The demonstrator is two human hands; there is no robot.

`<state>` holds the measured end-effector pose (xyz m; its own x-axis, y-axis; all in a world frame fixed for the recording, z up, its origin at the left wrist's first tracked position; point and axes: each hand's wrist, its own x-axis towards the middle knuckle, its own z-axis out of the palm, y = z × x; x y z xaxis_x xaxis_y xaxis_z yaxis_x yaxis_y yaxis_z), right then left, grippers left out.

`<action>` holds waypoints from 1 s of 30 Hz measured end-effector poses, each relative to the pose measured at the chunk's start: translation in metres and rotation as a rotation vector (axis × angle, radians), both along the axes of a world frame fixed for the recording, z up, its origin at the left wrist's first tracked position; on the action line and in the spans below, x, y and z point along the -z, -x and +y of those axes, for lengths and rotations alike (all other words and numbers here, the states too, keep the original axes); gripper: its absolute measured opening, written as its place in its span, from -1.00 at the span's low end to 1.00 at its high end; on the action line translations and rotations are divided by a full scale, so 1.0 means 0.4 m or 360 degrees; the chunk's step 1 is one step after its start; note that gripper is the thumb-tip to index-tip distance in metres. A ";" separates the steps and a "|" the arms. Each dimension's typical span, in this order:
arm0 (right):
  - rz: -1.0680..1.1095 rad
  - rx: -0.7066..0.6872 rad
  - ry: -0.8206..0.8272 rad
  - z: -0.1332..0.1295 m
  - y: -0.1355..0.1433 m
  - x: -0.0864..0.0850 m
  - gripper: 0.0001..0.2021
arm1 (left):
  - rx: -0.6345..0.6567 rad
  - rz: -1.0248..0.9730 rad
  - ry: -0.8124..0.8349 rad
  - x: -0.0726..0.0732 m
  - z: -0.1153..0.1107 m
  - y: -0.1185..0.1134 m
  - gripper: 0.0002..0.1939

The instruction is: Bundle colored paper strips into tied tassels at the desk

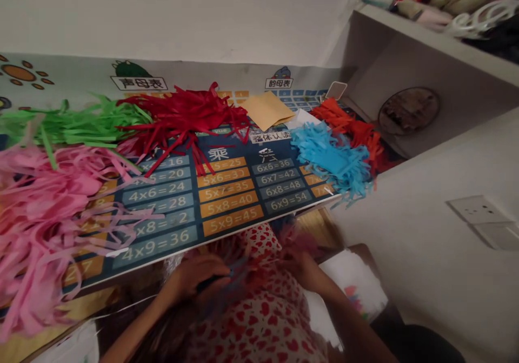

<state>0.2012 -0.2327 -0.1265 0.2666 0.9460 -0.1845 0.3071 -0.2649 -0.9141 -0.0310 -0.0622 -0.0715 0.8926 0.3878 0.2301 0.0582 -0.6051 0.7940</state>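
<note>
Below the table's front edge, over a lap in heart-printed cloth, both my hands are at work. My left hand is closed around thin paper strips; a dark patch under its fingers is too dim to name. Blurred blue and reddish paper strips lie between my hands. My right hand is curled in on the other end of the strips, its fingertips smeared and partly hidden. Fringed paper bunches lie on the table: pink, green, dark red, light blue and orange-red.
The table has a printed multiplication cover. A folded tan paper lies near the wall. Right of it stands a shelf unit loaded with items, above a wall socket. A white bag-like thing sits beside my right arm.
</note>
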 end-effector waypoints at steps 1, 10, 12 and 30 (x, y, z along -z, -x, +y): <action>0.0053 -0.0008 -0.0003 0.006 0.010 -0.010 -0.89 | 0.0117 0.0040 0.0058 -0.004 -0.013 -0.030 -0.84; 0.1392 0.0871 -0.0685 -0.119 -0.163 -0.081 -0.84 | 0.0205 0.0619 0.0636 0.070 -0.072 -0.173 -0.72; 0.1339 0.1106 -0.0924 -0.182 -0.258 -0.104 -0.88 | 0.0149 0.0704 0.0580 0.082 -0.056 -0.173 -0.69; 0.0800 0.2016 -0.1250 -0.430 -0.485 -0.273 -0.88 | 0.0133 0.0819 0.0380 0.199 -0.034 -0.212 -0.71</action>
<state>0.3954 -0.4046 -0.0175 0.9945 0.0627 -0.0839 -0.1035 0.4674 -0.8780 0.0538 -0.0756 -0.1509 0.8963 0.2989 -0.3276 0.4332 -0.4317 0.7912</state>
